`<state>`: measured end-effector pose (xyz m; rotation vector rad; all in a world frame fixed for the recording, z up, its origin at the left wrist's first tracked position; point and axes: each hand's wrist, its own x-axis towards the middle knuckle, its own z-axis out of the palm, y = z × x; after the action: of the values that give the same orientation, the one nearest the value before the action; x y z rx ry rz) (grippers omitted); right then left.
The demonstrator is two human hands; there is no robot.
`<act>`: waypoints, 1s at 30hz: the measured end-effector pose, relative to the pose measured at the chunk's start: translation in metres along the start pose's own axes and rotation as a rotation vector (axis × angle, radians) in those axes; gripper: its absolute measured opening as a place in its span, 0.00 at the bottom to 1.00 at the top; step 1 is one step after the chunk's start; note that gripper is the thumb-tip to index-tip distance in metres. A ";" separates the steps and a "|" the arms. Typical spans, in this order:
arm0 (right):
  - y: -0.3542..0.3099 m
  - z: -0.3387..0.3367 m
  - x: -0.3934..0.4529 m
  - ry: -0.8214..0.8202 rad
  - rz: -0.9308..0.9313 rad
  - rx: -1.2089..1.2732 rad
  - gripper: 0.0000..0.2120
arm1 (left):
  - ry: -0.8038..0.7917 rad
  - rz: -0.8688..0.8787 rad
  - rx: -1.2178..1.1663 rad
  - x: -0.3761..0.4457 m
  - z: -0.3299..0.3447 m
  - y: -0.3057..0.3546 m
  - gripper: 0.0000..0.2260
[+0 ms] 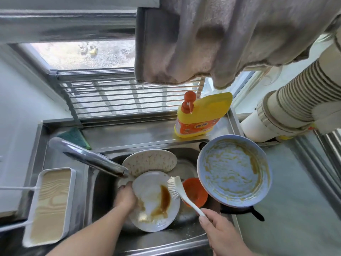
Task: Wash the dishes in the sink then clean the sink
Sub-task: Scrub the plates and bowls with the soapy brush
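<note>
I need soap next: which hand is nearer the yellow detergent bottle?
Right, narrowly. The right hand grips the brush handle below the yellow detergent bottle; the left hand holds the white plate, farther down-left.

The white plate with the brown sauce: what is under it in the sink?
Under the white plate a speckled plate pokes out behind and an orange bowl lies beside it. The sink floor directly beneath is covered.

Daylight pours in through a window well beyond the fingertips, with a barred metal grille under it. A grubby grey cloth hangs up top. Far right of the fingers, a ribbed pale duct, probably a vent hose. Pale wall on the left, steel counter on the right.
</note>
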<state>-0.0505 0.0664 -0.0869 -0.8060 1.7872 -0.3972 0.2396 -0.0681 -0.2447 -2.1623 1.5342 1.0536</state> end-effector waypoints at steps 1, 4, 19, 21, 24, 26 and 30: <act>0.002 0.003 0.002 0.029 0.006 0.005 0.13 | 0.018 0.034 0.038 0.004 0.001 -0.003 0.14; 0.006 0.011 0.004 0.044 0.044 0.018 0.09 | 0.100 0.045 0.017 0.005 -0.002 -0.001 0.10; -0.004 0.018 -0.016 0.009 0.106 0.002 0.12 | -0.166 0.142 -0.660 -0.065 -0.058 -0.001 0.30; -0.001 0.023 -0.017 0.016 0.073 -0.036 0.15 | -0.139 0.157 -0.714 -0.083 -0.076 -0.009 0.33; 0.003 0.031 -0.016 -0.048 0.009 -0.039 0.15 | -0.049 0.135 -0.895 -0.108 -0.091 -0.019 0.25; -0.006 0.049 -0.019 -0.144 -0.053 -0.126 0.13 | -0.003 0.074 -1.076 -0.119 -0.091 -0.021 0.16; -0.051 0.108 -0.039 -0.344 -0.175 -0.166 0.10 | 0.013 -0.129 -1.343 -0.139 -0.079 -0.021 0.15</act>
<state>0.0735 0.0696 -0.0671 -1.0834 1.4458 -0.2090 0.2662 -0.0110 -0.0961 -2.8797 0.5865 2.4493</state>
